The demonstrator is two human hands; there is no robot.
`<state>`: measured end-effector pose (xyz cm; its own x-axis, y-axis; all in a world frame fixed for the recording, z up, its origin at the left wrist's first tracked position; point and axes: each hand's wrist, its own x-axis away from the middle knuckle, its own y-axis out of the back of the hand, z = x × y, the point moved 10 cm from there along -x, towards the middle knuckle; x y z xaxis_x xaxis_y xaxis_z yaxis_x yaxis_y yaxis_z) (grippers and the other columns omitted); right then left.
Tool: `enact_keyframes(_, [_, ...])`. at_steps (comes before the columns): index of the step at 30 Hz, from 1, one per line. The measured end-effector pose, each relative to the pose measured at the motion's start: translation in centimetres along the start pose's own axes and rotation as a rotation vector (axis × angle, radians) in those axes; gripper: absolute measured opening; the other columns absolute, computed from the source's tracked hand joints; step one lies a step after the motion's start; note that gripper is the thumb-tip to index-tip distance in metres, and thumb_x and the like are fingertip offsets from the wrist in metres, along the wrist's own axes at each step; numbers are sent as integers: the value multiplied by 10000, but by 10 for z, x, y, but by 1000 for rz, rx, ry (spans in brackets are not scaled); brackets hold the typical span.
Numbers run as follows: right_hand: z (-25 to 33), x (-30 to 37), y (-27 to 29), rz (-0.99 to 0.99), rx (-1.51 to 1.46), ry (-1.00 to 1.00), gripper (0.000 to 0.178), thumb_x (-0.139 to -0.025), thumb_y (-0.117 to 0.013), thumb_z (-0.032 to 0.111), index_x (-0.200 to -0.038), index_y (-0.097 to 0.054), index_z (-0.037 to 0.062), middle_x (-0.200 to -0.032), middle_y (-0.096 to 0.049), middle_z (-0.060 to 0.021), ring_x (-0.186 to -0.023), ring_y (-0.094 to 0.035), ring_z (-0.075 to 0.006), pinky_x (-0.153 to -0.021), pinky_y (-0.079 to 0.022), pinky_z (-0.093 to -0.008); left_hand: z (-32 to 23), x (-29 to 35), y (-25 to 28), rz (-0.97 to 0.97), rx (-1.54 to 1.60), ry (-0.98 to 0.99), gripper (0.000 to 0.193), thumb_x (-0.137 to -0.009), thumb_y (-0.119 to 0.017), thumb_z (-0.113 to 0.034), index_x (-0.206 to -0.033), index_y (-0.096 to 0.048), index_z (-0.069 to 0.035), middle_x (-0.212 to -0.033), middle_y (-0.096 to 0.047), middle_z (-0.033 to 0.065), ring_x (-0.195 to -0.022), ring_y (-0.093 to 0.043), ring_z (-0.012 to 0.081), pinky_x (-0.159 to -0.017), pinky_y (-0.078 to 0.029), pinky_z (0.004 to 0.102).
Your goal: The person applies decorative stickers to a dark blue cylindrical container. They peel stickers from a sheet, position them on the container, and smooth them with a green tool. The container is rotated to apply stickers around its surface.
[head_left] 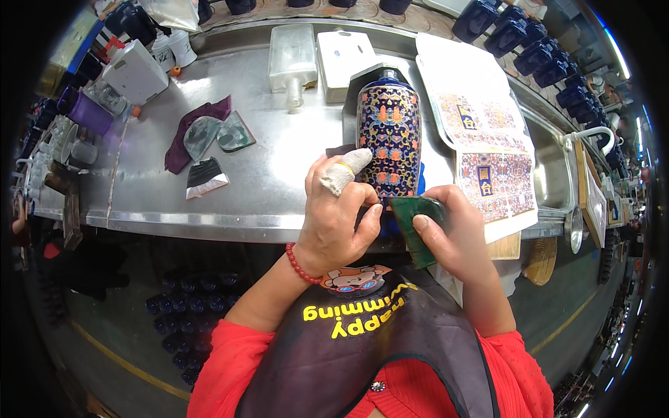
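Observation:
A dark blue bottle (389, 136), covered in a colourful floral pattern, lies in front of me with its neck pointing away. My left hand (338, 205) is against the bottle's lower left side, with light cloth covers (341, 174) on fingers. Its thumb and forefinger press together at the bottle's near end; what they pinch, if anything, is hidden. A bit of dark material shows beside those fingers. My right hand (453, 233) grips a flat green scraper (412, 230), its upper corner close to the bottle's near end.
Right of the bottle lie printed decal sheets (488, 132). Behind it are a clear bottle (293, 63) and a white block (345, 59). Dark cloth (187, 136) and green scraper pieces (235, 132) lie left on the metal table (258, 160). A sink (554, 167) is at right.

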<state>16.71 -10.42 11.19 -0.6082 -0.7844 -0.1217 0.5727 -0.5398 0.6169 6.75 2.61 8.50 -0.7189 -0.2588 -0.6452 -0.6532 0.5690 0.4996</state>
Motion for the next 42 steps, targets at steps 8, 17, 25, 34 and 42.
enact_keyframes(8, [-3,1,4,-22,5,-2,250,-896,-703,103,-1098,-626,-23,-916,-697,-154,-822,-703,-240,-745,-541,-344,5,3,-1,-10,30,25,133,-826,-679,-90,-939,-622,-47,-1277,-584,272,-1222,-472,451,-1127,-307,600])
enact_keyframes(17, [-2,1,6,-47,7,17,255,-895,-709,101,-1102,-621,-20,-892,-695,-138,-802,-695,-218,-732,-539,-332,8,3,7,-102,77,59,80,-860,-655,-81,-919,-626,-33,-1165,-630,253,-1162,-532,451,-1144,-301,588])
enact_keyframes(25, [-1,0,6,-27,31,22,250,-896,-709,101,-1101,-625,-17,-893,-703,-134,-794,-700,-208,-726,-541,-322,13,8,5,-84,108,73,79,-874,-649,-81,-922,-622,-25,-1063,-654,222,-1094,-592,430,-1147,-302,588])
enact_keyframes(34, [0,0,6,-30,13,18,245,-895,-705,97,-1098,-628,-16,-896,-705,-140,-801,-706,-216,-730,-544,-327,32,18,0,-98,230,247,91,-881,-634,-88,-944,-617,-24,-1035,-648,205,-1047,-593,400,-1079,-376,529])
enact_keyframes(42, [2,-1,5,-31,26,29,239,-893,-701,95,-1092,-627,-15,-904,-696,-151,-805,-709,-252,-738,-545,-343,32,16,4,-134,292,266,56,-904,-610,-80,-923,-611,-28,-853,-615,109,-826,-585,277,-830,-471,389])
